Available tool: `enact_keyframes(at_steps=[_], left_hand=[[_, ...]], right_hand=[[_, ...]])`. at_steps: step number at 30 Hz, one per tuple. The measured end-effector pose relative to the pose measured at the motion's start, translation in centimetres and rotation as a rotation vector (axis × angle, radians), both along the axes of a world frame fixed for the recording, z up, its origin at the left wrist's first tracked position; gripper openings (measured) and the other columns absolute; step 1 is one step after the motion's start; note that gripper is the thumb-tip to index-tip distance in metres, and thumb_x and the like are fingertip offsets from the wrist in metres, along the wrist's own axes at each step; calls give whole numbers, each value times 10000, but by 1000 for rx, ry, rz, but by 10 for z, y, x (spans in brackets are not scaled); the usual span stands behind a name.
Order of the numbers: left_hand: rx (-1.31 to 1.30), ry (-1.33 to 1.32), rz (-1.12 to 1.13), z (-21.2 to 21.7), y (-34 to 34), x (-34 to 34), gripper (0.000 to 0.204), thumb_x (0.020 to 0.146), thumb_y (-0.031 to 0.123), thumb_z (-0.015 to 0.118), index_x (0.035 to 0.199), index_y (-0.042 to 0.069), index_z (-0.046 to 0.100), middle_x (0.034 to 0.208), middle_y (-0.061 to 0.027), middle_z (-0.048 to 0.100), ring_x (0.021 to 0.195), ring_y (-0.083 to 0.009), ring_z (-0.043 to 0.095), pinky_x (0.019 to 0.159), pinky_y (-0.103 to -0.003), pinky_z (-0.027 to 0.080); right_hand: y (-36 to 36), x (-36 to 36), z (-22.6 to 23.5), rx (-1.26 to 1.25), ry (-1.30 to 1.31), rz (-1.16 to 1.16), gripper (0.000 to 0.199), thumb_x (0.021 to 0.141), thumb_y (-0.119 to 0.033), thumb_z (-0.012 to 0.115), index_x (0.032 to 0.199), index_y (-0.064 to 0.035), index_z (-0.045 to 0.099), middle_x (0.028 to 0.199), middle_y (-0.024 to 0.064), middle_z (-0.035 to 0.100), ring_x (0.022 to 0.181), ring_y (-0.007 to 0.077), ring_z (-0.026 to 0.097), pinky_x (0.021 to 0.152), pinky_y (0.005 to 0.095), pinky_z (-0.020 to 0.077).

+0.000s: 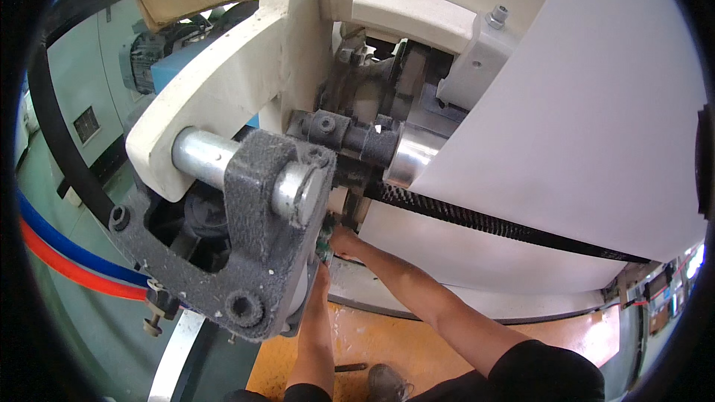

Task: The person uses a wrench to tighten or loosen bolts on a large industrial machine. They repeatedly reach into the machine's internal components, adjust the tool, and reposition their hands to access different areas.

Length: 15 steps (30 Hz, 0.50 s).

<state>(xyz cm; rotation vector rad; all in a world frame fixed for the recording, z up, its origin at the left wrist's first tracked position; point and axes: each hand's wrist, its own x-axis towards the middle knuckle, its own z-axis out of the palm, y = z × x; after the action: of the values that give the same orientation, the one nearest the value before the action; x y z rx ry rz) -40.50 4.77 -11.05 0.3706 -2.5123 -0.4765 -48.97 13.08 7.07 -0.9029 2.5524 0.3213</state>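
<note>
around the big cream machine frame point(223, 67) i see a green floor point(97, 327) to its left, with a blue hose point(67, 242) and an orange hose point(67, 268) lying across it. below the frame the floor turns yellow point(387, 342). pale green panels point(82, 82) stand behind its left side.

Two hands point(331, 249), one steel shaft point(205, 152), one white roll point(581, 126).

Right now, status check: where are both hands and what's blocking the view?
Left hand tucked behind the grey cast-metal bracket, grip hidden. Right hand reaching under the steel shaft, beside the big white paper roll. Bracket blocks fingers.
</note>
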Motion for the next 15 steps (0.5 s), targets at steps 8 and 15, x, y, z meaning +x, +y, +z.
enact_keyframes(at_steps=[8, 15], left_hand=[[-62, -139, -134, 71, 12, 75, 455, 796, 378, 613, 1085, 42, 508, 1064, -173, 546, 911, -334, 572, 725, -442, 490], [118, -395, -647, 154, 15, 224, 276, 806, 322, 588, 972, 102, 595, 914, -169, 607, 774, -340, 605, 662, -439, 501]], right_hand=[[-13, 3, 17, 333, -52, 311, 44, 614, -79, 652, 572, -82, 662, 625, 125, 616, 529, 237, 546, 478, 385, 452], [-8, -5, 13, 205, -49, 276, 171, 417, 24, 671, 562, -66, 689, 692, 171, 643, 642, 347, 617, 486, 419, 509]])
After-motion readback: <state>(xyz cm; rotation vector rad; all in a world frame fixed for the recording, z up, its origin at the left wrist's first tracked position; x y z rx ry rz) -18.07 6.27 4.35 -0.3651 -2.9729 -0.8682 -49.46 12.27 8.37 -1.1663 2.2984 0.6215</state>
